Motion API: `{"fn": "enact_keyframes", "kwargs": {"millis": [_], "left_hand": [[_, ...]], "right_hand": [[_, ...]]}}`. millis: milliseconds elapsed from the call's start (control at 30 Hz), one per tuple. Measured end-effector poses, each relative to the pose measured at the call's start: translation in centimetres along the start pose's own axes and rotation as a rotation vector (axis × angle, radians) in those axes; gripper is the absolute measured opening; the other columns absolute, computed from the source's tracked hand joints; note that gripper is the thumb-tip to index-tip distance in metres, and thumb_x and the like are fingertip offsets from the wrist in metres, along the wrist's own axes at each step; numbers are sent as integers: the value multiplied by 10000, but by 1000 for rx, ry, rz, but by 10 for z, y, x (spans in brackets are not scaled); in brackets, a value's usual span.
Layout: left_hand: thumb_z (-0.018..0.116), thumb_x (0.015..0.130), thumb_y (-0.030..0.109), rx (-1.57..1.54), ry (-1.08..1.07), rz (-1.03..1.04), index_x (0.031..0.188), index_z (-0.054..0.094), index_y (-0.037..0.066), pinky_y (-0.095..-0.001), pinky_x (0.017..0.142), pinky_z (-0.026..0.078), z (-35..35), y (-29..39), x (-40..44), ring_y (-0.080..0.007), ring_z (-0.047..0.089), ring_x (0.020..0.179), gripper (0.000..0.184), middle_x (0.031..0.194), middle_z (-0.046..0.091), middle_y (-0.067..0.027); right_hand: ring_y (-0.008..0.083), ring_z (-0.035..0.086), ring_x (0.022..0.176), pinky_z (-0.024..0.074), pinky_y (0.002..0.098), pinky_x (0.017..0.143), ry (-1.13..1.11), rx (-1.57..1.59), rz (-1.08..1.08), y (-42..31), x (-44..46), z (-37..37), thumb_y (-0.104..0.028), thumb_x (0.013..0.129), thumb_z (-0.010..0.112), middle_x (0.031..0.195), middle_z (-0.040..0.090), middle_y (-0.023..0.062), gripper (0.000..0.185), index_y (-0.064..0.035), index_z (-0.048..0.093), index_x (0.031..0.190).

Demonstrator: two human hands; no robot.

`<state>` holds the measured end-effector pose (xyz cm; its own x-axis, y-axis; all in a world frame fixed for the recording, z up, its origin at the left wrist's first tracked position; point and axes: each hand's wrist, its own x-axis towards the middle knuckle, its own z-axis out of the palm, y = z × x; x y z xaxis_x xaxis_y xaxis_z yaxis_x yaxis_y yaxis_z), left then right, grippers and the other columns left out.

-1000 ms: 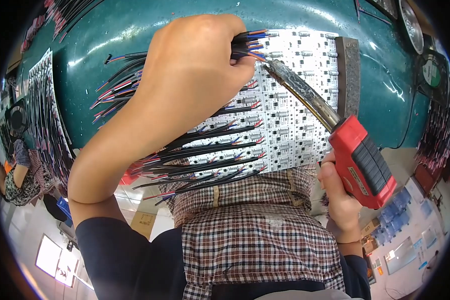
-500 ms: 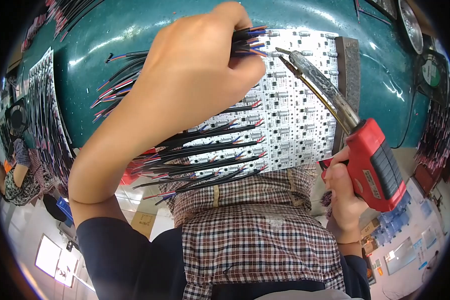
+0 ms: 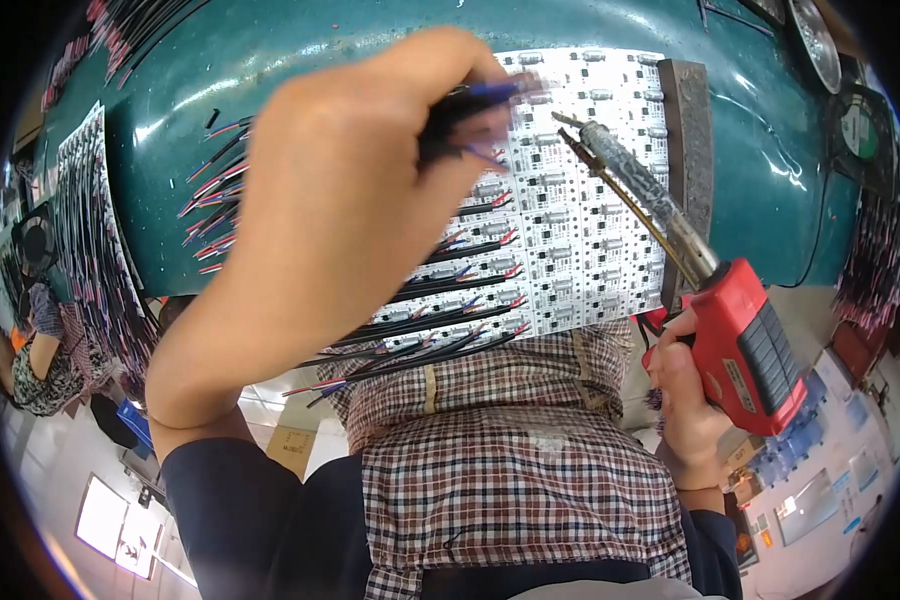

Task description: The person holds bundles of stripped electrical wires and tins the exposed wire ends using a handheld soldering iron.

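Observation:
Black cables with blue and red wire ends are pinched in my left hand, over the upper part of a white circuit board panel. Motion smears the fingers and cable ends. My right hand grips a red soldering gun by its handle. Its tip and thin brass-coloured feed tube lie above the panel, to the right of the held cables and apart from them. More black cables lie in rows across the panel's lower left, their stripped ends at the board's components.
A dark grey bar runs along the panel's right edge on the green table. Another wired panel lies to the left. A small fan and a metal dish stand at the right. A person sits far left.
My left hand has moved left and slightly down with the cables, away from the iron's tip. The panel has shifted slightly left and up in view. The soldering gun has dropped slightly.

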<state>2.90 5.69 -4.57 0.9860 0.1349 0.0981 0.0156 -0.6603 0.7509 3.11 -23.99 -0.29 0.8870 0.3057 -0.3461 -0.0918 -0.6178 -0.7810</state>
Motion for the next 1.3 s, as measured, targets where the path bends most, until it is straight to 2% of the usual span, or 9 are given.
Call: {"fn": "enact_keyframes", "kwargs": {"millis": [67,133,167,300,500,867,967,1067,1300], "left_hand": [[760,854,88,48,-103,-115,901,623,2,-255,573,460,6,3,-4,-106,548,593,168,711,656,-76],[770,839,89,53,-69,-69,873,605,6,-261,552,447,19,-7,-9,-127,542,562,187,682,633,-81],[779,823,90,56,-34,-24,844,587,10,-267,530,435,23,-10,-9,-147,536,532,209,652,610,-85],[781,813,83,92,-15,-21,836,584,11,-270,533,442,27,-13,-10,-181,548,524,211,647,604,-96],[786,807,82,94,-17,-27,828,584,7,-272,533,446,26,-12,-9,-176,562,528,216,651,610,-98],[791,796,87,116,-35,-2,861,610,-10,-306,566,484,25,-12,-6,-247,628,581,215,694,636,-129],[786,800,87,129,-36,10,856,612,-13,-307,566,484,25,-12,-5,-244,627,576,208,695,639,-128],[781,804,93,113,-52,-22,858,614,-14,-309,563,482,24,-10,-4,-235,619,565,205,693,640,-126],[762,806,109,107,-46,-65,881,626,-16,-301,561,478,24,-8,-3,-193,602,555,199,672,628,-120]], "right_hand": [[88,520,608,426,232,563,-50,-68,-29,2,-3,-2,-61,886,662,762,594,57,254,20,601,1120],[86,531,623,435,233,575,-76,-98,-49,3,-3,-2,-49,887,659,771,601,55,267,15,608,1141],[165,612,706,489,287,653,-77,-68,-11,3,-3,-1,-41,834,712,842,655,82,264,0,663,1090],[266,688,769,536,348,713,-118,-42,-17,6,2,2,-27,784,757,905,708,109,251,-13,714,1031],[284,683,756,529,358,696,-146,-94,-40,8,7,4,-50,786,771,891,705,111,245,-14,713,1021],[270,684,754,529,358,700,-149,-119,-66,11,8,3,-55,783,784,898,713,104,243,-18,723,1015],[257,692,780,536,355,729,-92,-174,-113,10,2,1,-47,774,790,921,719,100,262,-19,728,1026],[253,697,815,540,352,752,-55,-151,14,6,-2,2,-38,763,794,950,723,99,281,-24,731,1037],[242,691,803,535,348,743,-111,-125,-14,10,1,2,-29,762,789,936,718,98,275,-27,731,1031]]}}
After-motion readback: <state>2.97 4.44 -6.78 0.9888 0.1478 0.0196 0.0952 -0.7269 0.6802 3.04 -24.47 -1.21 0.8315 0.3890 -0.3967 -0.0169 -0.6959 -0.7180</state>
